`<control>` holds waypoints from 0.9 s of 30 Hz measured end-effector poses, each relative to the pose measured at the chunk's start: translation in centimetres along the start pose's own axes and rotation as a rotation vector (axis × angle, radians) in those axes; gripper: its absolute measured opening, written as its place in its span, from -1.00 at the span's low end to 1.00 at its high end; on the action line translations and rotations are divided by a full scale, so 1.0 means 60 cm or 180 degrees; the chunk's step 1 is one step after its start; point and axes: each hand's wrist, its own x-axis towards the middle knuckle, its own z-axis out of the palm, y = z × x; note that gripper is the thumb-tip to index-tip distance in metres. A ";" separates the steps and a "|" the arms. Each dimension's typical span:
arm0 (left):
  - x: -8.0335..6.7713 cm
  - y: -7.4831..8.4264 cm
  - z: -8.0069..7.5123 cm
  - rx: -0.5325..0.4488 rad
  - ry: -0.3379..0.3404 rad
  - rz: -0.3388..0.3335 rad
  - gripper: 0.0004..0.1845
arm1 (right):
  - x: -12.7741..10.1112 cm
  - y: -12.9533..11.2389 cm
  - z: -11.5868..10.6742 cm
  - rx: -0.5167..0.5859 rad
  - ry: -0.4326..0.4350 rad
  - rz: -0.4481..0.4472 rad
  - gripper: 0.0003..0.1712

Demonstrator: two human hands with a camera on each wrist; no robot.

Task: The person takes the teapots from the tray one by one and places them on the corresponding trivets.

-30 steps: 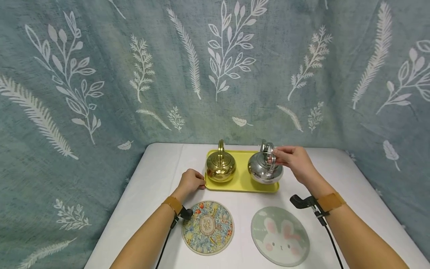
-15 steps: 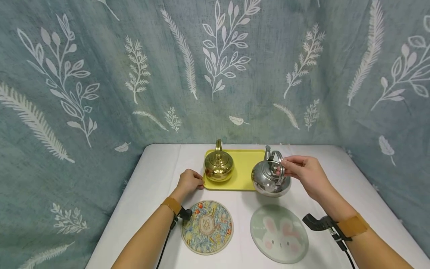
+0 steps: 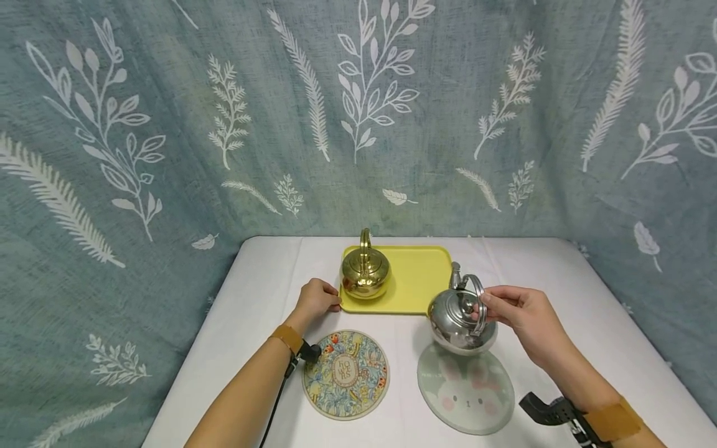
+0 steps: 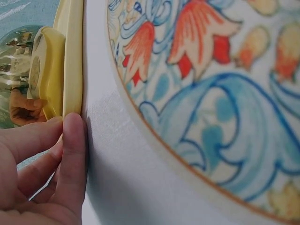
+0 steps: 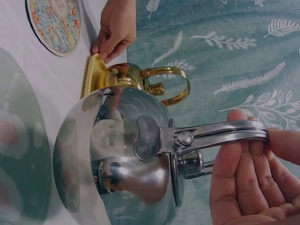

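Two hands busy: right hand point(image 3: 523, 317) fingers round silver kettle point(image 3: 460, 320) handle; left hand point(image 3: 316, 300) fingers curled against yellow tray point(image 3: 417, 280)

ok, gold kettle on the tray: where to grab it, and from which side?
Take the gold kettle by its arched handle, coming straight down from above. The handle stands upright over the lid, so fingers can likely hook under the arch. The round polished body gives a poorer grip. The left hand holds the yellow tray edge beside it.

Soft, even light is falling from above, casting faint shadows. The kettle point(image 5: 117, 154) is mirroring its surroundings. The head view is bulging at its edges; the mat point(image 4: 211, 93) is blurring close up.
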 end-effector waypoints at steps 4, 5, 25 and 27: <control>0.004 -0.006 0.003 0.0031 -0.0006 -0.0037 -0.87 | -0.028 0.005 0.007 -0.0063 0.0049 0.0089 -0.53; 0.005 -0.007 0.004 0.0036 -0.0010 -0.0045 -0.87 | -0.036 0.007 0.009 -0.0066 0.0057 0.0125 -0.53; 0.005 -0.003 0.003 -0.0016 0.0027 -0.0045 -0.86 | -0.110 0.025 0.021 0.0061 0.0134 0.0411 -0.57; 0.006 -0.003 0.002 -0.0025 0.0030 -0.0040 -0.86 | -0.113 0.027 0.021 0.0023 0.0129 0.0410 -0.56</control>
